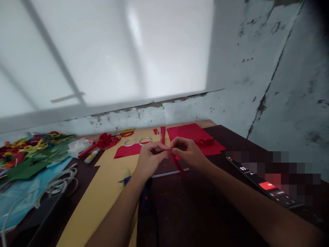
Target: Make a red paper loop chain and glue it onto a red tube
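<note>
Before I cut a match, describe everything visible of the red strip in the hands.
The red strip is narrow and looks like paper or thin fabric. Its upper part is pinched at the fingertips of the left hand and right hand; the rest slants down rightward, crossing a pale stick in view. Contact there is unclear.

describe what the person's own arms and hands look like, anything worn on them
Both are bare. The left forearm and right forearm show no sleeve, watch or bracelet as far as they are in view. The left hand and right hand have slim fingers and no glove or ring that shows. Nails are too small to judge.
</note>
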`<action>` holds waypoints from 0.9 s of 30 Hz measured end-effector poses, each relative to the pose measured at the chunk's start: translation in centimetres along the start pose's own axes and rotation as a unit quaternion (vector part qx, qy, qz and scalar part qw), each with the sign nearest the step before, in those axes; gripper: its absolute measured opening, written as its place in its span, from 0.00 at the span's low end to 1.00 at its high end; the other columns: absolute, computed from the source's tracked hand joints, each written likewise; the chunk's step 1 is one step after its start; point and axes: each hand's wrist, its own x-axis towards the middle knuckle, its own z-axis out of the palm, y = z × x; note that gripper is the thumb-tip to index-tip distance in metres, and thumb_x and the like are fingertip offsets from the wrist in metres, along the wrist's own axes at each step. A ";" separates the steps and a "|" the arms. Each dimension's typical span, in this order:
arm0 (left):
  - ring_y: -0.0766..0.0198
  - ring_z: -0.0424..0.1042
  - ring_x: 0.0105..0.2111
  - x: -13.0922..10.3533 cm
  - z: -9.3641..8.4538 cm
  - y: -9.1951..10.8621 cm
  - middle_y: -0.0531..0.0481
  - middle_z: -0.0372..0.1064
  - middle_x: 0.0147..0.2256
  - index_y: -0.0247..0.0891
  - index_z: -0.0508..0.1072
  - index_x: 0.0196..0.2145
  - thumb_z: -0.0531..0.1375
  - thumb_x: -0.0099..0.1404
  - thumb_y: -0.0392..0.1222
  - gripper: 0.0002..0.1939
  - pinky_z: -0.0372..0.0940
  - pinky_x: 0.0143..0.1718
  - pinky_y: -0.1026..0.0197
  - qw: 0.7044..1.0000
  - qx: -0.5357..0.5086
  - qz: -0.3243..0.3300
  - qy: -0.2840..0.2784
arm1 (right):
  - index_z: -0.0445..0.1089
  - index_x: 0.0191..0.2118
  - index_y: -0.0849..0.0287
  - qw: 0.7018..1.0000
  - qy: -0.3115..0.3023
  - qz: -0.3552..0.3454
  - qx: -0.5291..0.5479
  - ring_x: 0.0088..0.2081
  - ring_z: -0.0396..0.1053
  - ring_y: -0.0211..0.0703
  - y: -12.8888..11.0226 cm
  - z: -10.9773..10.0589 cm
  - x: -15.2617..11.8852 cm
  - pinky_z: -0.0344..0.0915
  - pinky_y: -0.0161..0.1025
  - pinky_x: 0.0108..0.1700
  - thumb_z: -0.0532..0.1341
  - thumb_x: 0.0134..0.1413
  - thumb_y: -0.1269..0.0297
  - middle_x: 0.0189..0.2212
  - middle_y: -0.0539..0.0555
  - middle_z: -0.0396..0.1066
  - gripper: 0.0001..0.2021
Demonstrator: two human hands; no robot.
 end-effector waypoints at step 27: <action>0.67 0.70 0.25 0.0 0.1 -0.1 0.53 0.73 0.23 0.37 0.80 0.31 0.68 0.54 0.39 0.06 0.63 0.30 0.65 0.998 -0.035 -0.037 0.033 | 0.69 0.30 0.58 0.999 0.009 0.038 0.015 0.28 0.65 0.35 -0.2 0.0 0.2 0.62 0.35 0.33 0.66 0.43 0.64 0.26 0.46 0.67 0.07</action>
